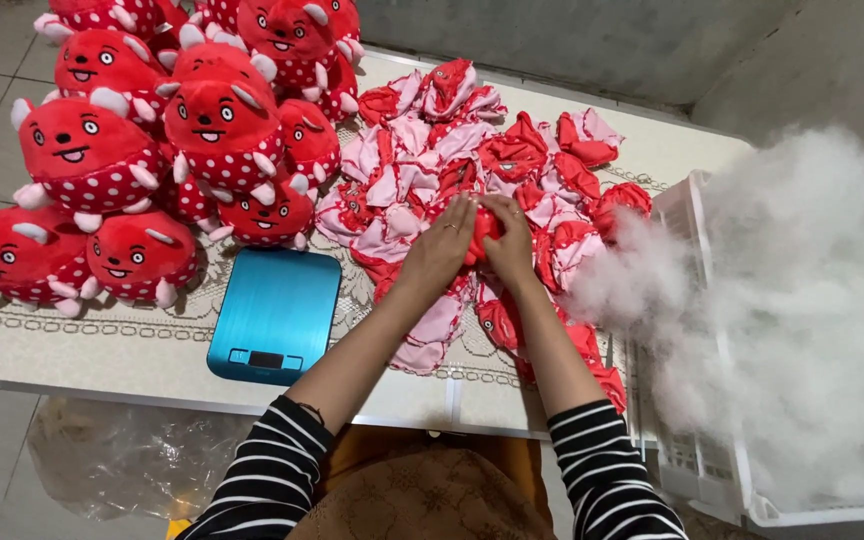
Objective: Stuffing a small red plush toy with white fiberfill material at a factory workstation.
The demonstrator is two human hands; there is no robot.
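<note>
Both hands pressed together at the middle of the desk (102,350): left hand (442,245) with a ring on one finger, right hand (508,240), fingers of each closed around one unstuffed red toy skin (485,228), gripped between the two palms. Skin only partly visible between the fingers, lying atop the heap.

Directly beneath and around the hands, a heap of flat red-and-pink dotted skins (472,160), spread from the desk's far edge down toward the near edge; too overlapped to count exactly, well over a dozen. A few more trailing down the right side near the desk's near edge.

Just left of the left forearm, one blue kitchen scale (275,312), flat on the lace-patterned cloth, apart from the heap.

Farther left and toward the far corner, a pile of finished stuffed red toys (152,150) with white ears and dotted bellies: about eleven faces or bodies visible, some hidden behind others, exact number not certain.

To the right, one white plastic crate (697,400) standing against the desk's edge, overflowing with white fibre filling (802,300); a wisp of it touching the right edge of the heap.

Striped black-and-white sleeves on both arms. One clear plastic bag (112,460) on the floor under the desk's left part.
</note>
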